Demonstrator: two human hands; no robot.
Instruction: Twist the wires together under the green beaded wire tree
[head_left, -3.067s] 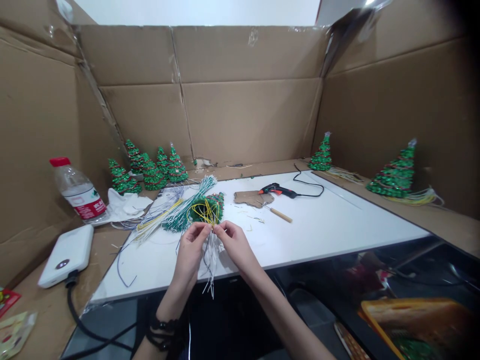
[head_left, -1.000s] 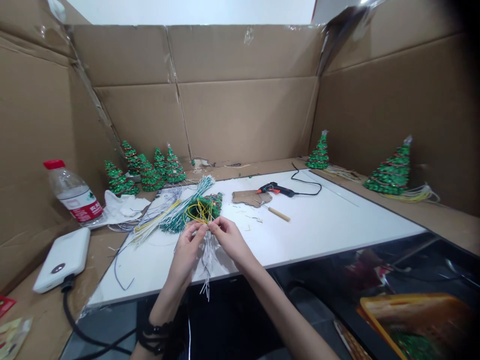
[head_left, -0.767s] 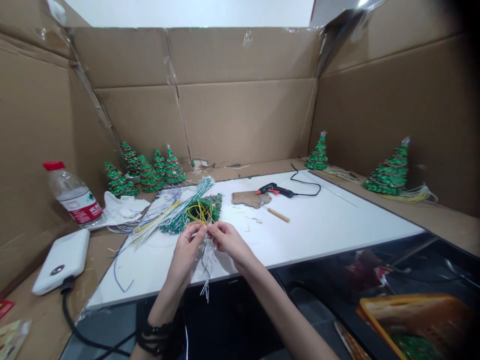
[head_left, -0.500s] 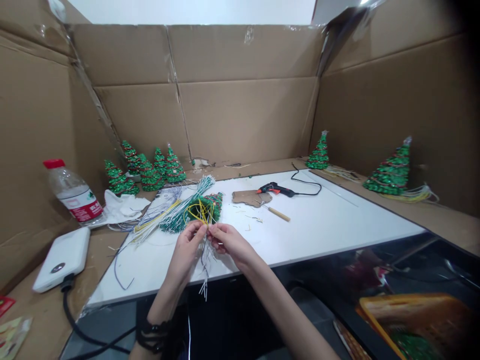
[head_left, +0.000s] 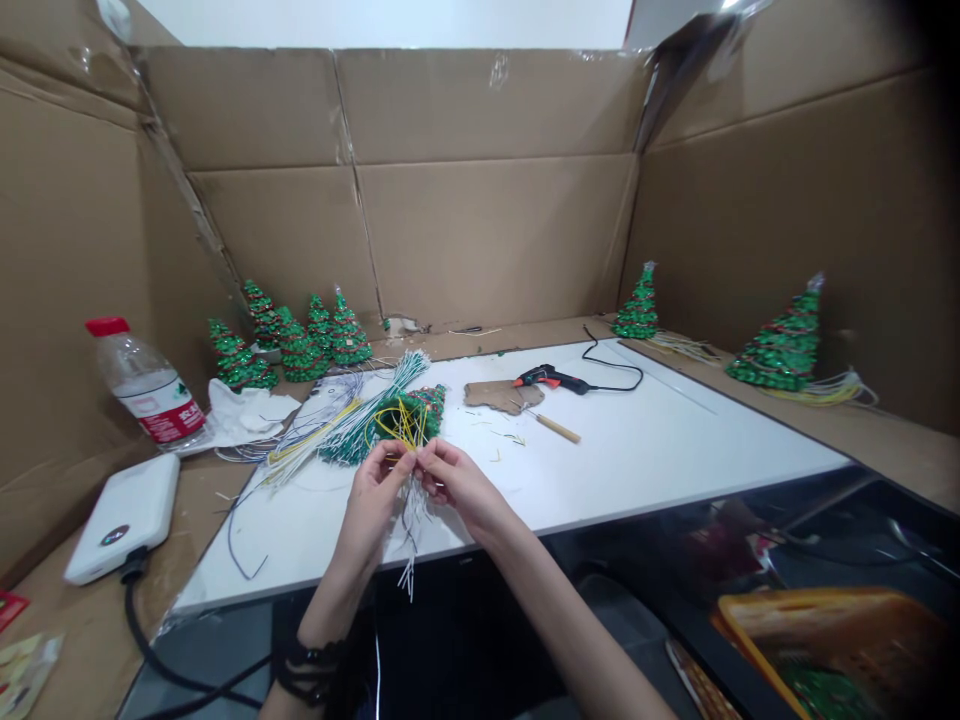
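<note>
My left hand (head_left: pixel 384 478) and my right hand (head_left: pixel 448 476) meet at the front of the white board, both pinching a bunch of thin wires (head_left: pixel 410 520). Yellow strands of the bunch loop upward from my fingertips, while white and grey ends hang down over the board's front edge. Just beyond my fingers lies a small green Christmas tree (head_left: pixel 433 402) on its side, its open base facing me and the yellow strands running to it. To its left is a bundle of green wires with white tips (head_left: pixel 367 412). My fingers hide the exact point of the grip.
A glue gun (head_left: pixel 551 379) rests by a torn cardboard piece (head_left: pixel 491 395) and a wooden-handled awl (head_left: pixel 557 428). Several green trees (head_left: pixel 300 345) stand back left, two more (head_left: pixel 780 335) at right. A bottle (head_left: pixel 154 390) and white power bank (head_left: pixel 127 515) sit left. An orange basket (head_left: pixel 840 598) is lower right.
Almost nothing differs. Both hands keep the same place and pinch, with only a slight shift of the fingers around the wires.
</note>
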